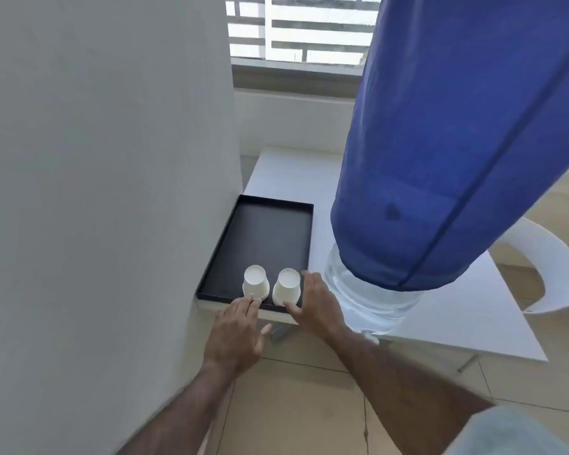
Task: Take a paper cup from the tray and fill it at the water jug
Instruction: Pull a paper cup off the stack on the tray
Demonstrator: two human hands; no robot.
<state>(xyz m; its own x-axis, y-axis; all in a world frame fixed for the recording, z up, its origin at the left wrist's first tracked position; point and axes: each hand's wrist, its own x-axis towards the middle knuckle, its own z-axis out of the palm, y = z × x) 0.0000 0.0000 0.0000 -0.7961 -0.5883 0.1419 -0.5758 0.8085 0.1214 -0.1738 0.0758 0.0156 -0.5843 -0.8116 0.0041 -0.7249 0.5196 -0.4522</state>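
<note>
Two white paper cups stand upside down at the near edge of a black tray (270,231). My right hand (319,303) wraps the right paper cup (288,285), thumb on its near side and fingers along its right side. My left hand (237,336) has its fingertips on the lower rim of the left paper cup (255,282), thumb spread away. The water jug (368,297) is clear, under a blue cloth cover (440,159), and stands just right of the tray. Its small white tap (371,338) shows by my right wrist.
Tray and jug rest on a low white table (457,316). A grey-white wall (96,192) runs close along the tray's left side. A white chair (555,267) stands behind the table at right. There is tiled floor (293,405) below me and a window behind.
</note>
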